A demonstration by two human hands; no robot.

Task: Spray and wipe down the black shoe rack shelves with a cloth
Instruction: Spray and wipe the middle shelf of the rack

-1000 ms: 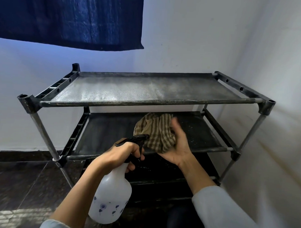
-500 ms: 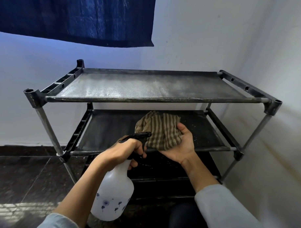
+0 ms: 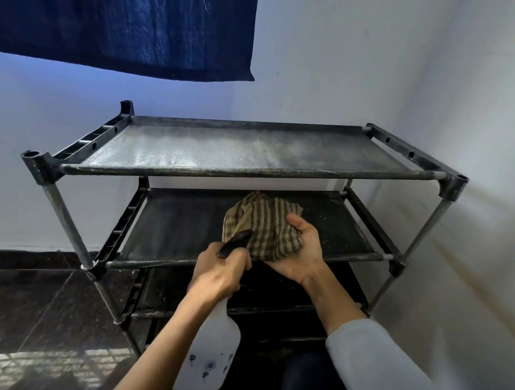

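Two hands low: left hand fingers around spray bottle, right hand fingers clutching cloth.

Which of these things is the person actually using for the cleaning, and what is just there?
In use:
spray bottle, gripped by the left hand
striped cloth, held in the right hand
black shoe rack

Just there:
dark blue curtain
white wall
dark tiled floor

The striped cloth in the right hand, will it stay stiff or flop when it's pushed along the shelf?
Probably floppy: the brown striped cloth sits bunched and folded in the right hand. It looks light, held up by the grip alone. It may drag on the black mesh shelf rather than slide.
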